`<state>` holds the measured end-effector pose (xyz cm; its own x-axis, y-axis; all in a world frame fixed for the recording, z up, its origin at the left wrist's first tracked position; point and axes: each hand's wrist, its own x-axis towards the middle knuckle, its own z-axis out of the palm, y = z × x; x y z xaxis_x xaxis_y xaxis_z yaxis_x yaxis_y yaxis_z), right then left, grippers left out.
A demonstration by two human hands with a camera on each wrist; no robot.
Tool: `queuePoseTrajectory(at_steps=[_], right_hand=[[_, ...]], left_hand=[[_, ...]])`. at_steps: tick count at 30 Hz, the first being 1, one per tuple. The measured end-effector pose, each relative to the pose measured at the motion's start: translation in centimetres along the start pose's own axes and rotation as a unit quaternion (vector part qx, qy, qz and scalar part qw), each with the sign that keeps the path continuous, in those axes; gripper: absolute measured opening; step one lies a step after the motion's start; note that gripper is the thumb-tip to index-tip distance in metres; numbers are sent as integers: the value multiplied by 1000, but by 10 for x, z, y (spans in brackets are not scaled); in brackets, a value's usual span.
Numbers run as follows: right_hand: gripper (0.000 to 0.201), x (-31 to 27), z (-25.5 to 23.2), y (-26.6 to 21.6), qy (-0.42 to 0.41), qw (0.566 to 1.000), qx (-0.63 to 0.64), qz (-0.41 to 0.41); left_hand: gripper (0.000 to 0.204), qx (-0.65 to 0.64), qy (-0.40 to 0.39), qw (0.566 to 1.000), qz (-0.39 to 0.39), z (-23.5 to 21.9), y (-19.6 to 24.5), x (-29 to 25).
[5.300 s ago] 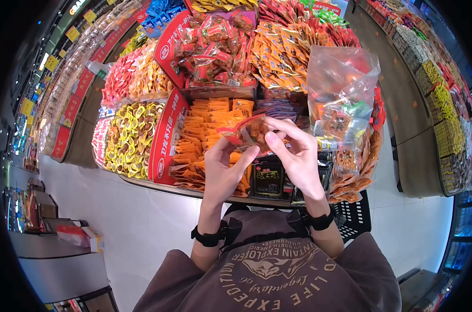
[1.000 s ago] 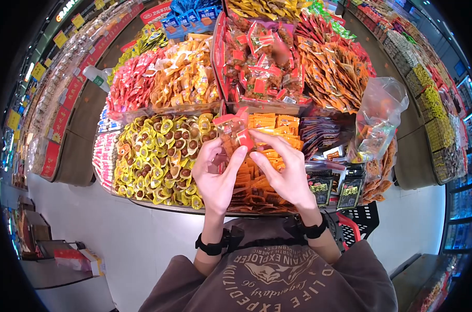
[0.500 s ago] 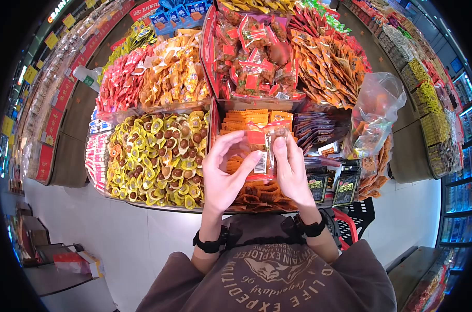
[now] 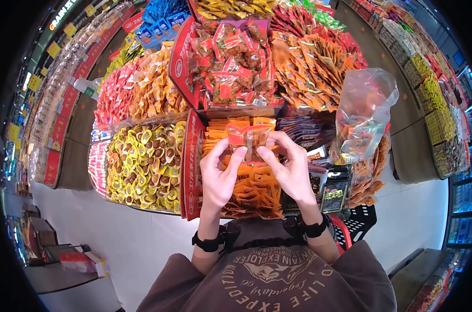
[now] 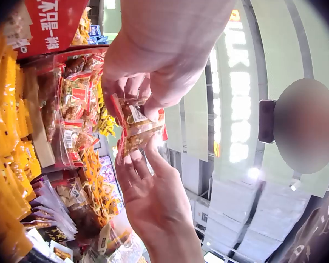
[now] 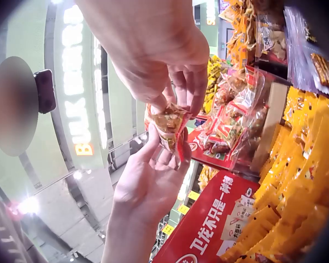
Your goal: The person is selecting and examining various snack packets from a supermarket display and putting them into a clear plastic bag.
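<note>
A small clear snack packet with red ends (image 4: 250, 137) is held up between both hands over the orange packets (image 4: 257, 190). My left hand (image 4: 219, 176) pinches its left side, thumb on the near face. On the right side, my right hand (image 4: 293, 170) pinches it likewise. Brown pieces show through the clear film of the packet (image 5: 140, 130) in the left wrist view. From the right wrist, the packet (image 6: 169, 127) appears slightly crumpled between the fingertips. Similar red-ended packets (image 4: 233, 70) fill the bin behind the hands.
Yellow-wrapped candies (image 4: 145, 164) lie left of a red divider (image 4: 193, 166). A clear plastic bag with packets inside (image 4: 363, 114) rests at the right, near black packets (image 4: 336, 192). A black basket with a red handle (image 4: 362, 221) stands below. Shelves line both aisles.
The packet has turned between the hands: its barcode faced up half a second ago and is now out of sight in the head view. Both hands keep hold. The head view has shifted slightly.
</note>
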<state>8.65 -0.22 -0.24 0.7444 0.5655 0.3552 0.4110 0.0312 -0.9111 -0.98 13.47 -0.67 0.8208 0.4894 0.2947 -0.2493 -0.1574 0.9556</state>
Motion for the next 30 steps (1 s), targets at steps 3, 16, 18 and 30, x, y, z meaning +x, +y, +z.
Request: queuePoseTrajectory(at_steps=[3, 16, 18, 30], right_hand=[[29, 3, -20, 5, 18, 999, 33, 10], [33, -19, -102, 42, 0, 986, 133, 103], [31, -27, -112, 48, -6, 984, 130, 125], [38, -40, -136, 58, -11, 999, 34, 21]], left_hand=[[23, 1, 12, 1000, 15, 23, 2, 5], [23, -65, 29, 990, -120, 123, -5, -3], [23, -44, 43, 989, -137, 132, -11, -11], [25, -30, 92, 983, -156, 160, -29, -19]])
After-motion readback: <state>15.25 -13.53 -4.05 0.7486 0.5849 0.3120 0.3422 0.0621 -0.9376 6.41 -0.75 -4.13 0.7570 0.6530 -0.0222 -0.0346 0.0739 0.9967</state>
